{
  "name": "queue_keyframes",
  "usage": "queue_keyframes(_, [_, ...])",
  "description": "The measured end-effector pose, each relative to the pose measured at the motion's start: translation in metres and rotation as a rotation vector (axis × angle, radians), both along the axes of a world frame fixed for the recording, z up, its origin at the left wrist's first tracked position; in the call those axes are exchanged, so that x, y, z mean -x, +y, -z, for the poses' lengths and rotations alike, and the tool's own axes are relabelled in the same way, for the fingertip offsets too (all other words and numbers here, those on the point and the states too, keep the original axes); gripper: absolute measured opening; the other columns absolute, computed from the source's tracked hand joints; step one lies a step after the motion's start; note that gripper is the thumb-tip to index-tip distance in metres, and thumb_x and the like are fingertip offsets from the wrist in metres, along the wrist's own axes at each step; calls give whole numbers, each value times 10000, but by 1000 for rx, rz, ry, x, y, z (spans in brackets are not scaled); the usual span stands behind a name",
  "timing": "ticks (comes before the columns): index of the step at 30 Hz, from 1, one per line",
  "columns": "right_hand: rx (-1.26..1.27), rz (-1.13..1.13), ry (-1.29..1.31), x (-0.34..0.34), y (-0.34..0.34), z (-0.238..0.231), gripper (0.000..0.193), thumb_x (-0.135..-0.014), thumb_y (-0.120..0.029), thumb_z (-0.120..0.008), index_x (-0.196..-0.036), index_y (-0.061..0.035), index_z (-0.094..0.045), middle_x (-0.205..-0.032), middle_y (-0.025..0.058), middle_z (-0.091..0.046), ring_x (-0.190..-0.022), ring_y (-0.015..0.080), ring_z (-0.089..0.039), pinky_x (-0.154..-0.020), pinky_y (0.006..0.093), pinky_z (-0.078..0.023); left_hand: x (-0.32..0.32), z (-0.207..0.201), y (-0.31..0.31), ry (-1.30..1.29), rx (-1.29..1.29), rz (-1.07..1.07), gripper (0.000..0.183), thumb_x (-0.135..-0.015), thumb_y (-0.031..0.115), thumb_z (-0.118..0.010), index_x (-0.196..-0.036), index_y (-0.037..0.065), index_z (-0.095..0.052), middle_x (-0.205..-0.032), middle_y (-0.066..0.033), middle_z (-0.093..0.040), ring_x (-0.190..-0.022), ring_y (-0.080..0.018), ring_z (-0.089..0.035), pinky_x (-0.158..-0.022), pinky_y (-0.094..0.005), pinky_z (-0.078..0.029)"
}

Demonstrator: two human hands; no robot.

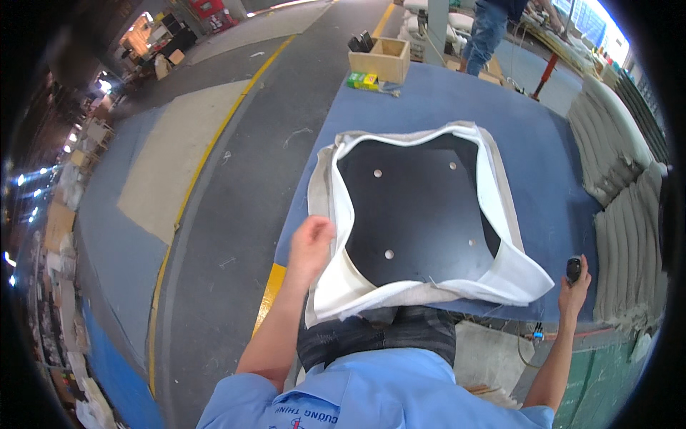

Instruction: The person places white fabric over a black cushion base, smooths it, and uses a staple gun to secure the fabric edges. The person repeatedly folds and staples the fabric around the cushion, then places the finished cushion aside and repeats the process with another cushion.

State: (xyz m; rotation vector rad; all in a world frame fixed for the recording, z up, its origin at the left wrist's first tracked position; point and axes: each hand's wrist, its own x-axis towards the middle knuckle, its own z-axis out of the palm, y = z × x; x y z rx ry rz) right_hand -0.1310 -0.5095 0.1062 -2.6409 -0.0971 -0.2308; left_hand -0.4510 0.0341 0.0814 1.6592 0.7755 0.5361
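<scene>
A square seat panel lies on the blue-topped table (443, 100) in front of me. Its black board (421, 207) has several round holes and faces up. White padding and a grey-beige fabric cover (509, 193) curl up around the board, with loose corners flaring out at the near side. My left hand (312, 243) is closed at the panel's left edge, against the cover; what its fingers hold, if anything, is hidden. Right of the panel, my right hand (576, 287) grips a black tool (574, 267) that looks like a staple gun seen end-on, apart from the panel.
A wooden box (386, 60) with black items and a green-yellow packet (363, 81) sit at the table's far left. Stacked grey padded pieces (629, 243) line the right side. A hose (525, 350) hangs below the near edge. Another person (487, 36) stands beyond the table.
</scene>
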Motion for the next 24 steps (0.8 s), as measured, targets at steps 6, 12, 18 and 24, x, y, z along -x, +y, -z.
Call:
queue_keyframes(6, [282,-16,105,-27,15,72,792,-879,-55,-693,-1603,-207,-410,-1463,192,-463,-1241,443,-620,-1006,491,-548,66,19,39,142,191,-295,138,-1023,147,-684,-1118,48,-669,-954,-29,-682,-856,-115,-629,-781,-295,-525])
queue_keyframes(12, [434,53,106,-33,5,62,656,-949,-220,-647,-1576,-182,-456,-1561,203,-399,-1323,411,-577,-1061,495,-507,55,51,46,260,246,-313,245,-1013,164,-688,-1231,57,-656,-988,-60,-699,-870,-161,-649,-786,-317,-538])
queue_keyframes(18, [-1,-324,231,-53,107,17,519,-927,-213,-755,-1408,-70,-622,-1253,203,-685,-1104,336,-690,-932,437,-552,9,52,79,402,310,-318,398,-975,243,-738,-1310,64,-619,-1052,-104,-718,-897,-205,-686,-734,-370,-557])
queue_keyframes(24, [-173,-335,874,-66,139,29,558,-1011,-408,-690,-1377,9,-635,-1106,146,-749,-959,265,-709,-829,427,-572,-65,53,72,516,373,-112,672,-942,308,-766,-1469,-41,-539,-1229,-239,-717,-1106,-361,-714,-882,-516,-577])
